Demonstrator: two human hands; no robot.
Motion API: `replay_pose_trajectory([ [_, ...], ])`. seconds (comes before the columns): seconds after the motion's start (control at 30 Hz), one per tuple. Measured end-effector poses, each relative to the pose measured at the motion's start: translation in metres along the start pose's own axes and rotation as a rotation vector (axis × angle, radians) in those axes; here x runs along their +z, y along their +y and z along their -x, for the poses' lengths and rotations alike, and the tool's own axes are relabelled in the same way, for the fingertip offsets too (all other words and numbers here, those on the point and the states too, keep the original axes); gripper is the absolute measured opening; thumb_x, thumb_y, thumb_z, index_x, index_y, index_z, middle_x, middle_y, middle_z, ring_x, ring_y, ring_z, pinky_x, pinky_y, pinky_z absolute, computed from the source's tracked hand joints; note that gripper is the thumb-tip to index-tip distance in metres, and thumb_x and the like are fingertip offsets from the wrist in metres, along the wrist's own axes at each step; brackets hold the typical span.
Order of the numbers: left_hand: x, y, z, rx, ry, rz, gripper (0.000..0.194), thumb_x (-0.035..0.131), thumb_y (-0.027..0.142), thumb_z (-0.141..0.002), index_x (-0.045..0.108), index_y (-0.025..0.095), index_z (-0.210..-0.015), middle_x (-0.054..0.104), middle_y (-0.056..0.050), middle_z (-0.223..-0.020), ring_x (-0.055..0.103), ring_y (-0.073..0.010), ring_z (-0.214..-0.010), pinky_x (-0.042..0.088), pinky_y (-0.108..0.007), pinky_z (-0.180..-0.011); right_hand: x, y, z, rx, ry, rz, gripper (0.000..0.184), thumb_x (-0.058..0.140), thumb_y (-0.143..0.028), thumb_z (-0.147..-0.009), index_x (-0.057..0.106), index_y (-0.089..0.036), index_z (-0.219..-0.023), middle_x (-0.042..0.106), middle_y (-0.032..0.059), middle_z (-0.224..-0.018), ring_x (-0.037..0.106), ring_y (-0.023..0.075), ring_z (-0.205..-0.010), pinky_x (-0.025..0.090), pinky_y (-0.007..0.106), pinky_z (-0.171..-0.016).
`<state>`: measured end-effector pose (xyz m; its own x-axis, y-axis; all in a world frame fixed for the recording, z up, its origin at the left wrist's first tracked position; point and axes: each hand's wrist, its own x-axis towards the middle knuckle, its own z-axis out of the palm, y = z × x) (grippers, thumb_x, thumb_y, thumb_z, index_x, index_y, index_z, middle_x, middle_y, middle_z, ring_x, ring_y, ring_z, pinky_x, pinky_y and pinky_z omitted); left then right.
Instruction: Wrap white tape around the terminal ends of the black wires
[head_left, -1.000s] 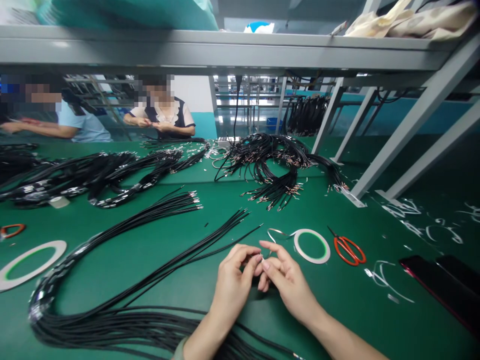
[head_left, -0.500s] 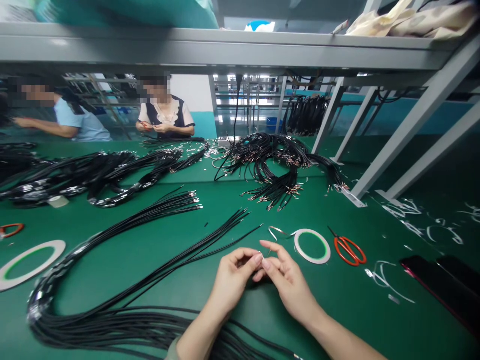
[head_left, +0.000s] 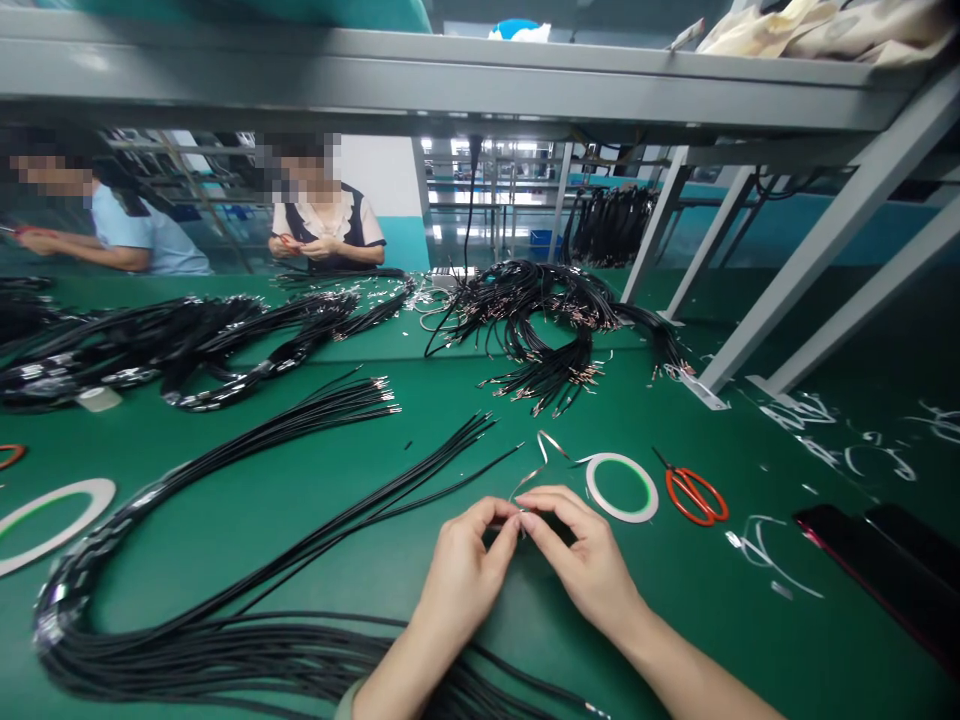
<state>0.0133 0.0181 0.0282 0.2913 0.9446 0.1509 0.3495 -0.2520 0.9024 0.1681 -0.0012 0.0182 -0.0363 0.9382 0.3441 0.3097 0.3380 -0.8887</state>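
As the left hand (head_left: 463,582) and right hand (head_left: 589,565) pinch a thin silvery strip (head_left: 541,445) between their fingertips, both curl nearly closed, near a white tape roll (head_left: 621,515).

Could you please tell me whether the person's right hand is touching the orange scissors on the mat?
Apart. The head view shows the right hand clear of the orange scissors, with green mat visible between them.

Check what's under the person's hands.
The left hand and right hand sit over the green bench mat; a thin shiny strip enters between them, its end hidden by the fingers.
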Motion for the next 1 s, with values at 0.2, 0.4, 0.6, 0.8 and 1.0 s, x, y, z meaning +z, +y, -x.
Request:
replay_pose_trajectory([
  [0.2,0.002,0.004,0.002,-0.081,-0.021,0.116,0.014,0.055,0.026,-0.085,0.064,0.016,-0.081,0.069,-0.003,-0.074,0.064,-0.0151,-0.068,0.049,-0.024,-0.066,-0.003,0.007,-0.002,-0.149,0.022,0.15,0.012,0.057,-0.017,-0.088,0.066,-0.023,-0.093,0.07,0.0037,-0.091,0.062,0.0205,-0.091,0.044,0.037,-0.084],
  [0.4,0.003,0.004,0.001,-0.189,-0.03,0.201,0.015,0.058,0.026,-0.081,0.062,0.014,-0.072,0.064,-0.003,-0.063,0.058,-0.0128,-0.057,0.046,-0.021,-0.056,-0.007,0.01,-0.003,-0.415,-0.027,0.305,0.019,0.057,-0.007,-0.085,0.061,-0.022,-0.095,0.071,0.0023,-0.087,0.064,0.0188,-0.083,0.037,0.043,-0.09],
  [0.6,0.004,0.003,0.0,-0.169,-0.022,0.138,0.012,0.057,0.024,-0.081,0.063,0.015,-0.075,0.067,-0.003,-0.065,0.062,-0.014,-0.059,0.049,-0.022,-0.058,-0.008,0.01,-0.001,-0.232,0.087,0.17,0.012,0.056,-0.015,-0.087,0.063,-0.021,-0.094,0.068,0.0052,-0.088,0.061,0.0207,-0.086,0.045,0.038,-0.082],
  [0.8,0.003,-0.003,0.005,0.135,0.131,-0.233,0.009,0.055,0.019,-0.082,0.063,0.022,-0.085,0.07,-0.001,-0.079,0.066,-0.0163,-0.074,0.05,-0.027,-0.07,0.0,0.004,0.0,0.171,0.082,-0.205,0.015,0.055,-0.03,-0.089,0.06,-0.02,-0.097,0.065,0.0035,-0.084,0.06,0.0174,-0.074,0.048,0.03,-0.07],
  [1.0,0.002,-0.013,0.008,0.33,0.196,-0.367,0.01,0.054,0.016,-0.084,0.061,0.022,-0.089,0.071,-0.006,-0.097,0.066,-0.0188,-0.091,0.049,-0.029,-0.081,0.009,-0.002,0.003,0.36,-0.02,-0.427,0.014,0.055,-0.029,-0.088,0.062,-0.017,-0.088,0.062,0.0014,-0.077,0.053,0.0127,-0.06,0.044,0.025,-0.06],
])
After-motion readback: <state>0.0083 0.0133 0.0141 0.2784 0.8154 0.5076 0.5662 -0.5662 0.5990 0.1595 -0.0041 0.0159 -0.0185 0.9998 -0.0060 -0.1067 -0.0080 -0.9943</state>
